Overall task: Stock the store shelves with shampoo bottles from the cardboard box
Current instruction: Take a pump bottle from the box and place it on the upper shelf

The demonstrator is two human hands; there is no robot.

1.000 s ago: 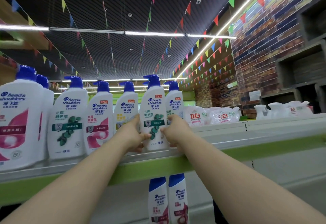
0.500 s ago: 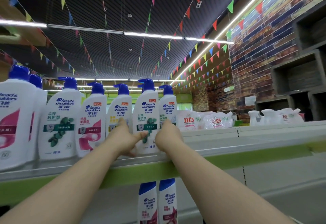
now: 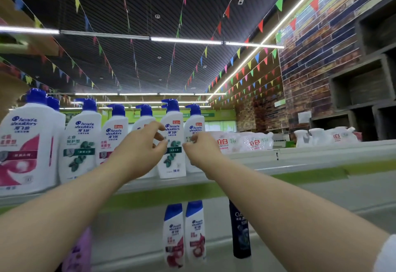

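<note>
Got both hands up at the top shelf (image 3: 300, 162). Left hand (image 3: 139, 153) loose, fingers spread and half curled round nothing, tips right at the left edge of the green-leaf shampoo bottle (image 3: 172, 143). Right hand (image 3: 199, 149) same deal at the bottle's right edge, fingers lightly bent, not wrapped round anything. Can't tell about actual fingertip contact with the plastic.

Bottle upright near the shelf's front lip and packed in pretty tight. Blue-capped neighbour (image 3: 196, 121) just right of it and a bit farther back, partly behind the right hand. Half-hidden bottle (image 3: 143, 117) on its left, mostly covered by the left hand. Further left: a pink-label bottle (image 3: 113, 136), a second green-leaf bottle (image 3: 81, 143) and a big pink bottle (image 3: 23, 147) nearest of all. Right of the row, white refill pouches (image 3: 246, 143) on the same shelf.

Down on the lower shelf (image 3: 132, 235): two small white bottles (image 3: 173, 235) side by side, a dark bottle (image 3: 241, 228) to their right, and a blurry purple thing (image 3: 79, 250) at far left.

Versus half a second back: both hands clamped round the bottle's lower sides then, now let go and up at label height. No shift in the bottle's spot in the row.
</note>
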